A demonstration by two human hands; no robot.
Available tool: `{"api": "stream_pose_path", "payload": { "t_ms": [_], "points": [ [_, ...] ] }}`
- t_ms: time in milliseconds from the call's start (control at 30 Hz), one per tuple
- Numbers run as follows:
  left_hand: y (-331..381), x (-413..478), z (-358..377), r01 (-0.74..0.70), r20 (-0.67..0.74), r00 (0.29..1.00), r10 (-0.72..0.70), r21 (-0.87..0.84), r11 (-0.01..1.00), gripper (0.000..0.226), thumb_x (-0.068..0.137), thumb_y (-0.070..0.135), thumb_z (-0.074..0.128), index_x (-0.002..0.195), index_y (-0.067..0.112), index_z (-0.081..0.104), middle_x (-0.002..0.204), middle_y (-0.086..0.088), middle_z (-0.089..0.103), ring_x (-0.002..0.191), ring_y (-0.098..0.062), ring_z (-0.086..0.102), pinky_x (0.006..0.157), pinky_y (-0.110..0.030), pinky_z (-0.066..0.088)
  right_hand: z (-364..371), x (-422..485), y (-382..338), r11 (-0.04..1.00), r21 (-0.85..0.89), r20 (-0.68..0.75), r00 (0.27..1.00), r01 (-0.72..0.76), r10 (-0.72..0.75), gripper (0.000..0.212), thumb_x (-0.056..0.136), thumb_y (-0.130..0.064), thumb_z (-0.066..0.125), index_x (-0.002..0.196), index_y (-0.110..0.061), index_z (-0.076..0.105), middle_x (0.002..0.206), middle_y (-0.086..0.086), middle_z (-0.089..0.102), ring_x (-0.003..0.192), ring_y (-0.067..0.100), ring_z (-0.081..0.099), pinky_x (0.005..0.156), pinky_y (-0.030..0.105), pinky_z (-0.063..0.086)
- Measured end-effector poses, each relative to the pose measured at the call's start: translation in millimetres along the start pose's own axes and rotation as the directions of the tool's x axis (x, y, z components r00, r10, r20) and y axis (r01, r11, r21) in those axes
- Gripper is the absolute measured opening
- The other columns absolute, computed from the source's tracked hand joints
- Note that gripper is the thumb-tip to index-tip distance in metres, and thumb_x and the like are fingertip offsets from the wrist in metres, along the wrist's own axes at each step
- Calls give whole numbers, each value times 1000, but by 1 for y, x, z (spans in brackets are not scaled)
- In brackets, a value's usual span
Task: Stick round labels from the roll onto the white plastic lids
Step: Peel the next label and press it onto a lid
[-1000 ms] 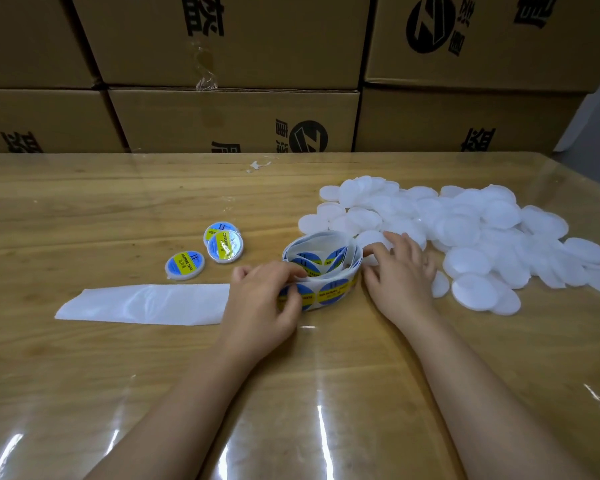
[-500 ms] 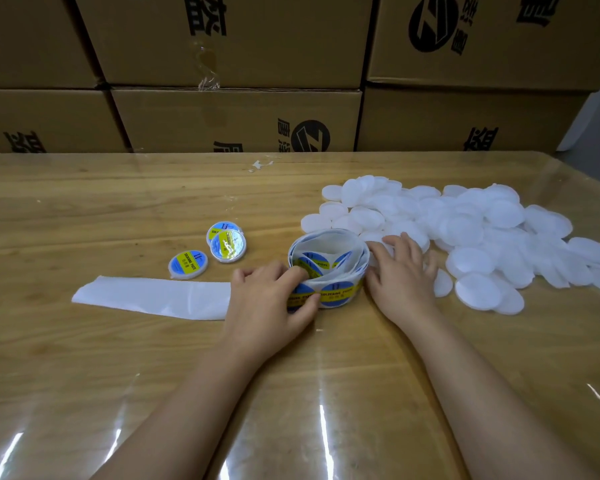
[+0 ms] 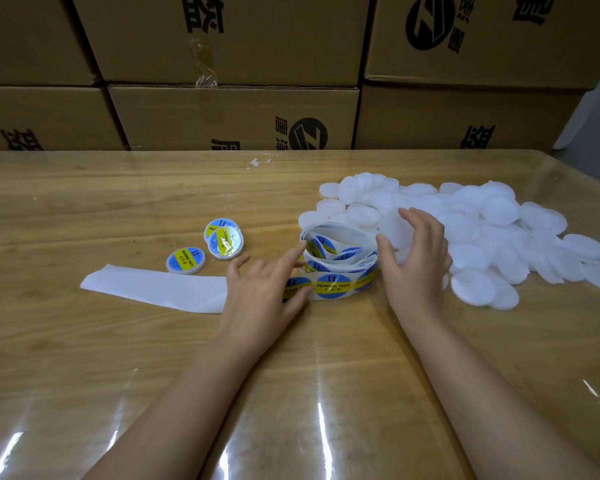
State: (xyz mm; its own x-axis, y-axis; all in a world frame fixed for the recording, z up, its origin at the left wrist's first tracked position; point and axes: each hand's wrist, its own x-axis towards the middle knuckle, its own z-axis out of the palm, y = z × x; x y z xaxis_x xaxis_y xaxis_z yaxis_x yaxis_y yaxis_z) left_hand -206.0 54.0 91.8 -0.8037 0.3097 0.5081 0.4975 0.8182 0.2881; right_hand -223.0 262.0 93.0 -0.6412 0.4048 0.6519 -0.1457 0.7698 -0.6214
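A loose roll of blue-and-yellow round labels [image 3: 338, 268] stands on the wooden table [image 3: 118, 202] at centre. My left hand [image 3: 264, 289] lies against the roll's left side with fingers extended, index on its rim. My right hand [image 3: 414, 261] hovers at the roll's right side, fingers spread and straight, over the edge of a big heap of white plastic lids [image 3: 482, 233]. Three labelled lids lie left of the roll: one lid [image 3: 185, 261] alone, two lids [image 3: 224, 239] overlapping. An empty strip of white backing paper [image 3: 160, 287] trails left from under my left hand.
Stacked cardboard boxes [image 3: 236, 116] form a wall along the table's far edge. A small scrap of white paper [image 3: 257, 162] lies near the back. A glossy transparent sheet covers the table top.
Both hands have loosened from the roll: the right hand lifted and spread its fingers toward the lid heap, and the left hand's fingers straightened. The backing strip shifted slightly right.
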Motion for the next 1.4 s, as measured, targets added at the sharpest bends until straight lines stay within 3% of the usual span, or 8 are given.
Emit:
{"api": "stream_pose_path", "payload": {
  "t_ms": [200,333,500,667,833,1000,1200,1400],
  "points": [
    [9,0,-5,-22,-344,935,-83,-292,956,21,88,35,51,102,25,63,91,4,59,84,-12,51,77,-31,37,-1,-37,-38,892,32,23,892,451,-451,51,79,-34,62,125,-18,46,124,2,52,114,20,49,97,35,28],
    [11,-3,-7,19,-231,951,-205,-619,785,7,89,41,47,89,41,54,79,6,58,71,-9,53,63,-17,41,3,-49,-46,728,21,120,722,685,-682,55,77,-32,65,126,-21,43,125,-3,52,106,20,56,94,40,35],
    [6,-2,-2,121,-97,963,-250,-676,727,26,85,46,54,83,22,63,64,10,56,55,-3,44,53,-21,37,6,-47,-43,712,92,103,704,696,-702,58,80,-26,67,131,-16,41,129,0,56,119,11,52,106,37,30],
    [6,-1,-4,196,-23,937,-348,-791,580,13,92,27,60,84,16,63,64,11,58,56,-5,50,54,-18,41,7,-41,-38,848,47,205,826,528,-526,63,79,-39,63,133,-20,37,123,-4,57,116,9,49,110,42,24],
    [5,4,-6,191,-24,883,-469,-894,405,5,91,9,57,94,13,58,79,-1,65,58,-2,61,49,-11,43,2,-38,-32,901,-1,229,877,434,-422,35,81,-44,56,105,-20,64,105,-4,59,101,13,56,109,43,21],
    [2,4,-2,179,-85,864,-497,-869,461,19,78,25,66,80,20,47,80,-18,60,72,-29,67,59,-32,51,0,-33,-27,906,40,299,861,420,-412,27,79,-39,57,96,-22,68,108,-1,56,103,13,53,108,44,22],
    [-1,2,3,149,-198,903,-382,-689,709,17,79,43,59,73,32,48,65,19,56,55,0,50,52,-14,37,2,-34,-34,872,46,405,789,487,-462,24,81,-37,58,97,-23,69,119,2,56,110,19,54,106,49,26],
    [-9,7,7,90,-281,921,-269,-518,850,26,86,45,49,70,25,50,69,10,54,70,-2,48,66,-37,42,-1,-34,-35,893,136,370,814,430,-448,17,86,-28,52,85,-15,64,114,2,56,116,14,50,107,50,24]
  ]
}}
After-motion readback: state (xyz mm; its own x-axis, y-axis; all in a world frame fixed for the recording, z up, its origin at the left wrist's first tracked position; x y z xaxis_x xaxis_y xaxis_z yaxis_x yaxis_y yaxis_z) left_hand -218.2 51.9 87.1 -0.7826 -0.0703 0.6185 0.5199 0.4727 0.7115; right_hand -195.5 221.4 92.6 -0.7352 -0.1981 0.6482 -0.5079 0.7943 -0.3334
